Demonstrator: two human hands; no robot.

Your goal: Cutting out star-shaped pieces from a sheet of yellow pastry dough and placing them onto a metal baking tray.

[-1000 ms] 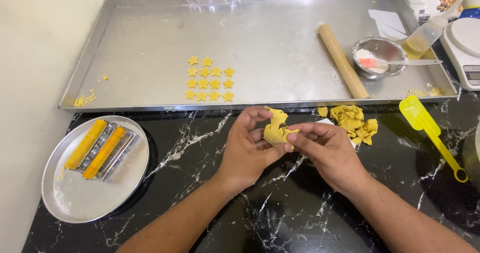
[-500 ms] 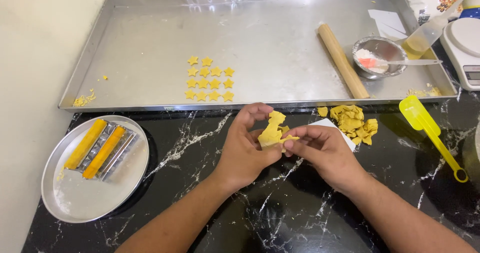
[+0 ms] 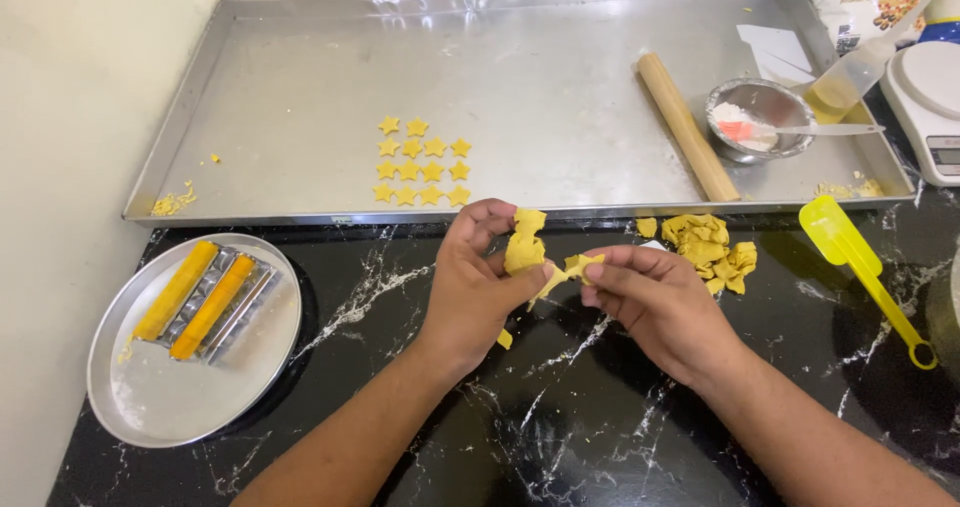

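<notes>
Over the black marble counter (image 3: 560, 407), the left hand (image 3: 475, 292) closes its fingers around a lump of yellow dough (image 3: 524, 250), thumb pressed against its lower edge. The right hand (image 3: 655, 302), at the lump's 3 o'clock, pinches a small star-shaped piece (image 3: 578, 265) between thumb and forefinger, the piece touching the lump. At 1 o'clock from the hands lies a pile of dough scraps (image 3: 712, 247); at 12 o'clock a steel tray (image 3: 300, 87) bears rows of cut stars (image 3: 420, 162), a wooden rolling pin (image 3: 686, 127) and a small metal bowl (image 3: 760, 117). At 9 o'clock a round plate (image 3: 170, 407) carries cutters (image 3: 205, 297). A yellow scoop (image 3: 865, 272) lies at 3 o'clock.
</notes>
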